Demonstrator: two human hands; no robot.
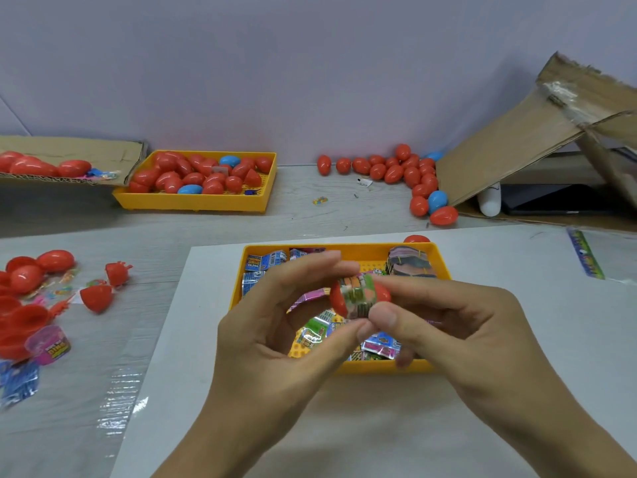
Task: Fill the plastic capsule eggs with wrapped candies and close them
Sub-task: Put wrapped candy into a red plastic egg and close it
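Head view: red capsule egg (360, 296) held between both hands above the near yellow tray (344, 251).

Sat at the fingertips, over the middle of the tray, two red halves apart with a rolled candy wrapper (356, 294) showing in the gap between them. Pinched by the left hand (275, 326) from the left side, thumb under and forefinger arched over the top, remaining fingers loosely spread. Gripped by the right hand (448, 322) on the right half, thumb pressed against the wrapper's near edge, fingers curled behind. Lay below, in the tray, loose wrapped candies (377, 345) and a banded bundle (408, 263) in the far right corner. Stood further back, a second yellow tray (196, 201) heaped with red and blue eggs, and closed eggs (396, 167) scattered beside a tilted cardboard box (517, 143). Lay at the left edge, open red halves (20, 322).
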